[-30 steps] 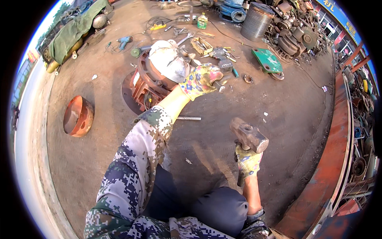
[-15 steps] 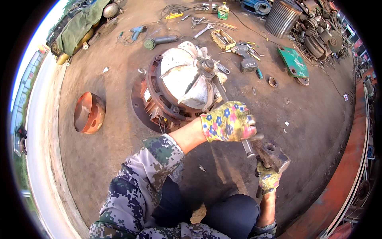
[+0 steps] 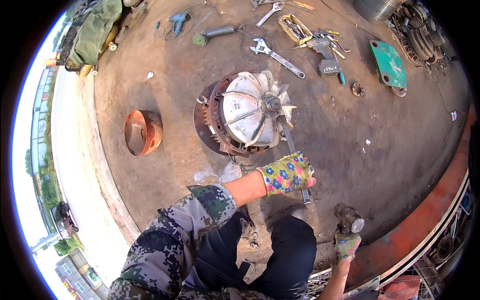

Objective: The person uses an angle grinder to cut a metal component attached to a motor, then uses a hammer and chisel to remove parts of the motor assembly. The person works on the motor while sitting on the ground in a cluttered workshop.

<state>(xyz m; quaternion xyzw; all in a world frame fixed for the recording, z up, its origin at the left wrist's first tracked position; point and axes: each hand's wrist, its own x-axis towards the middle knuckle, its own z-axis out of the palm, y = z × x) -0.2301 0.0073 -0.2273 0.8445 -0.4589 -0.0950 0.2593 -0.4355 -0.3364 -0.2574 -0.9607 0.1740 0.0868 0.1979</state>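
My left hand (image 3: pixel 288 175), in a flowered work glove, is closed around a long steel bar (image 3: pixel 289 139). The bar's far end rests at the white finned fan (image 3: pixel 241 111), beside its central shaft (image 3: pixel 273 104); its near end sticks out below my fist. The fan sits on a rusty motor housing (image 3: pixel 216 107) that stands on the ground. At the lower right, my gloved right hand (image 3: pixel 347 245) grips a hammer with a heavy block head (image 3: pixel 349 218), held apart from the bar. Most of the hammer's handle is hidden by the hand.
An orange-brown metal ring (image 3: pixel 152 132) lies left of the motor. Beyond it are an adjustable wrench (image 3: pixel 278 58), an angle grinder (image 3: pixel 215 34), a cordless impact driver (image 3: pixel 326 56), a tool box (image 3: pixel 295 29) and a green plate (image 3: pixel 388 64). A rusty beam (image 3: pixel 417 239) runs along the right.
My right hand has swung the hammer down and away from the bar's near end. My left hand keeps its hold on the bar. The view has shifted, showing the motor lower and smaller.
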